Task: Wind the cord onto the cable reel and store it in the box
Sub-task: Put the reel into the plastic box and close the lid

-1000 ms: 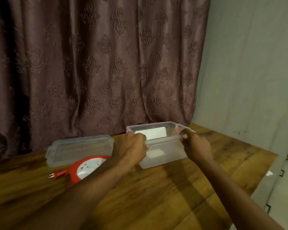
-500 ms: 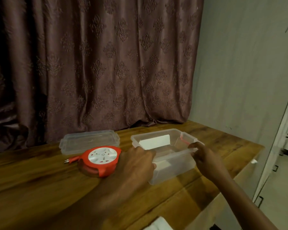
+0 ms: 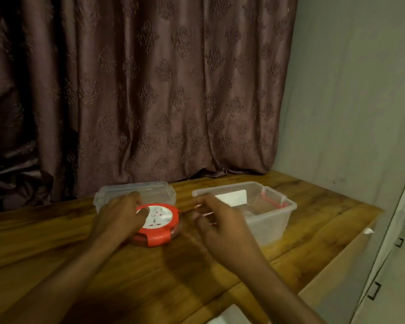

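Both hands at the red cable reel on the wooden table.

The cable reel (image 3: pixel 158 222) lies flat on the table (image 3: pixel 68 258), socket face up, just near of the clear lid (image 3: pixel 150 189) and left of the open clear box (image 3: pixel 267 213). The left hand (image 3: pixel 119 217) rests on the reel's left edge, fingers curled over the rim. The right hand (image 3: pixel 216 224) hangs blurred between reel and box, fingers loosely bent and spread, gripping nothing I can make out. Behind hangs a patterned curtain (image 3: pixel 150 90).
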